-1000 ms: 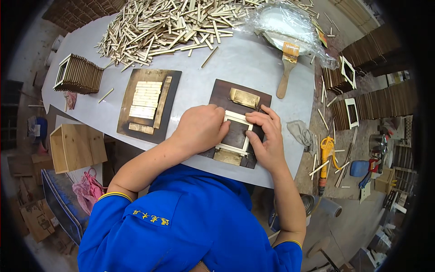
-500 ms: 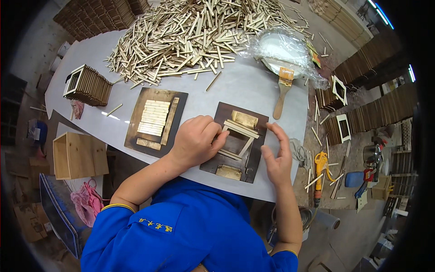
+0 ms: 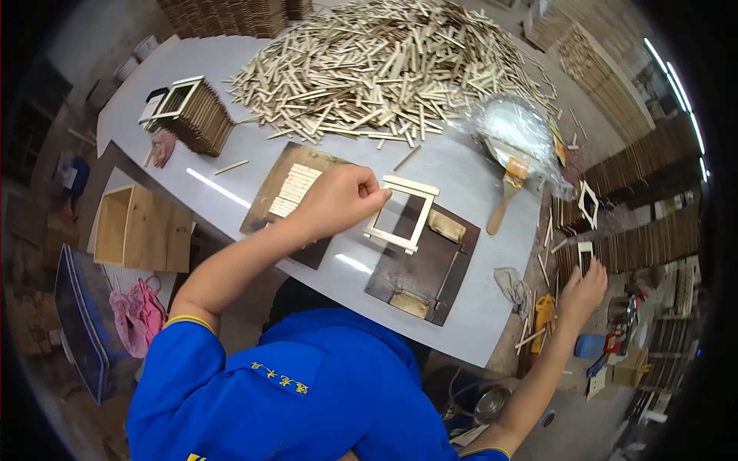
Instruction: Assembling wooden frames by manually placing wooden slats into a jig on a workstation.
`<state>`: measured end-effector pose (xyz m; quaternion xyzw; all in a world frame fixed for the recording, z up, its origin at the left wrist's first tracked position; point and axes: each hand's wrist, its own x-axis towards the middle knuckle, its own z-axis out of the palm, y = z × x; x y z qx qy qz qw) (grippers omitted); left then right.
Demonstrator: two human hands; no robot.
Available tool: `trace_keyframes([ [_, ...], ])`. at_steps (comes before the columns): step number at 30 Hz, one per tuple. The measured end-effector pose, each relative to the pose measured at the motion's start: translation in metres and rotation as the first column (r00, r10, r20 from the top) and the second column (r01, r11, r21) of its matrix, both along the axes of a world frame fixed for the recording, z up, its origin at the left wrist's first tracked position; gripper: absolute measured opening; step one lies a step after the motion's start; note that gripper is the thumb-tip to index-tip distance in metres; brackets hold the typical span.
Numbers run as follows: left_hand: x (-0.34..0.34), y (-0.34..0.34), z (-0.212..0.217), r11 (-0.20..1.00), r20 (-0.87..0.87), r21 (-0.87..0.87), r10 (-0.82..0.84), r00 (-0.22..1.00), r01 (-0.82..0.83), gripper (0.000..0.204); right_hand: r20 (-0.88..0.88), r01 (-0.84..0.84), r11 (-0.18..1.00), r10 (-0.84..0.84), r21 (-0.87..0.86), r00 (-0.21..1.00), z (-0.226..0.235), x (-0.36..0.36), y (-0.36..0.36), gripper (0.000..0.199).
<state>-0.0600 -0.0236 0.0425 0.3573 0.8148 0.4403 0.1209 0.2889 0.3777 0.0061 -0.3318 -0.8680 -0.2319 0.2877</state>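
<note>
I've got my left hand (image 3: 338, 201) pinching the small wooden frame (image 3: 402, 213) by its edge, lifted above the dark jig board (image 3: 430, 269), w/ right hand (image 3: 582, 288) gripping another frame (image 3: 585, 257) off the tabletop's (image 3: 461, 177) right edge.

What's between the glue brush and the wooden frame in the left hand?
Head view: the brush and frame have only a small wood block on the dark board between them.

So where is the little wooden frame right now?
The wooden frame is mid-picture, held up by the left hand just above the dark board on the table.
</note>
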Motion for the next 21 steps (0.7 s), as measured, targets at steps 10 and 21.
trace_keyframes([
  [10,-0.060,-0.031,0.003,0.977,0.620,-0.151,-0.024,0.784,0.150,0.027,0.057,0.075,0.933,-0.058,-0.352,0.997,-0.014,0.004,0.023,0.038],
  [21,-0.074,-0.044,-0.003,0.978,0.659,-0.153,-0.006,0.752,0.141,0.028,0.301,0.260,0.909,-0.160,-0.326,0.940,-0.011,-0.010,0.033,0.041],
])
